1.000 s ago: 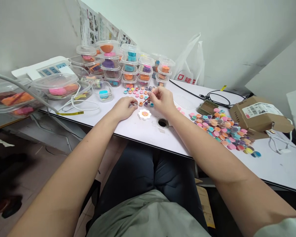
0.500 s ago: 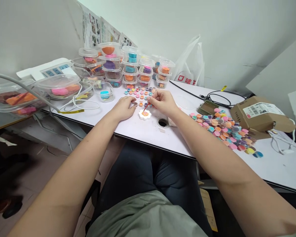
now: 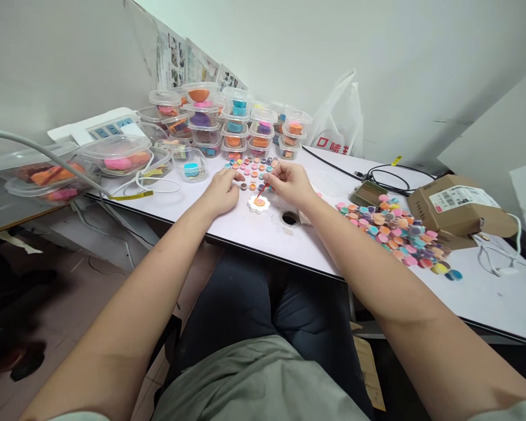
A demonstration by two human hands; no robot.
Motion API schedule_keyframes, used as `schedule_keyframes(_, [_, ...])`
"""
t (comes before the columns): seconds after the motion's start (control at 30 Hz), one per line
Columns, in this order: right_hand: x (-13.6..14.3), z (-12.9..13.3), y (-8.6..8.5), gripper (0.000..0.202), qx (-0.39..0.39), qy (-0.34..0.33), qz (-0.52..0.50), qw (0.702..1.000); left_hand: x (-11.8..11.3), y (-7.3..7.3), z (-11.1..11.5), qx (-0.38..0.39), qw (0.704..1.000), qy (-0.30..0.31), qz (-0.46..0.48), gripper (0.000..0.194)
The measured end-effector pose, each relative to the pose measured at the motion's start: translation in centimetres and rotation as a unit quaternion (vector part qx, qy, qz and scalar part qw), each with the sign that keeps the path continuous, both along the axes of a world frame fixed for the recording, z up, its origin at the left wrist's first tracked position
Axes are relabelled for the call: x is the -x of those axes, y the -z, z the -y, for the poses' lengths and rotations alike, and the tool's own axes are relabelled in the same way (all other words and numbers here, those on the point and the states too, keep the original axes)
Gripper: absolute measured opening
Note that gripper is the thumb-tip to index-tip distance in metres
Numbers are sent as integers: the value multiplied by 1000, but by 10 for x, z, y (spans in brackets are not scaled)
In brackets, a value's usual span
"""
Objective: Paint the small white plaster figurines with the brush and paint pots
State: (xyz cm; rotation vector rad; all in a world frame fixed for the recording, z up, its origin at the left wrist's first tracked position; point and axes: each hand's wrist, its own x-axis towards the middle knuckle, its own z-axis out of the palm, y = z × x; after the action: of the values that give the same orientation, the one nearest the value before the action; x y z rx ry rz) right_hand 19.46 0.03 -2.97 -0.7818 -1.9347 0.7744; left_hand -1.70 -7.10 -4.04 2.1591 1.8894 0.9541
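Observation:
Pinched in the fingers of my right hand (image 3: 290,182) is a thin red paintbrush (image 3: 260,192), tilted so its tip meets the orange-pink centre of a white flower-shaped piece (image 3: 251,204). That piece lies flat on the table. My left hand (image 3: 221,190) rests on the table to the left of the flower, holding nothing, with thumb and fingers apart. Just beyond both hands spread rows of small colourful paint pots (image 3: 254,174). One dark pot (image 3: 244,186) sits close to the left fingertips.
Stacked clear tubs (image 3: 206,135) of coloured clay stand behind the pots. A round cable hole (image 3: 290,218) is right of the flower. Farther right lie a heap of paint pots (image 3: 394,231), a cardboard box (image 3: 451,204) and black cable (image 3: 390,178). A power strip (image 3: 107,130) stands left.
The view has shifted slightly. The brush tip still touches the flower's centre, and both hands stay in nearly the same places.

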Motion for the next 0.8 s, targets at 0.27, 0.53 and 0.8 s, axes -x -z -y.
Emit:
schedule_keyframes(0.27, [-1,-1,2,41,29,-15,-2,999,-40,2,50,60,996,-54,-39,68])
schedule_keyframes(0.53, [-1,3,-3,43,16,2,-27,999,-55,-1,42,70,992,-89,-52,71])
schedule_keyframes(0.8, [3,9,-7,45,26,-17,-43,999,-50,4,41,31,998,-38,-26,60])
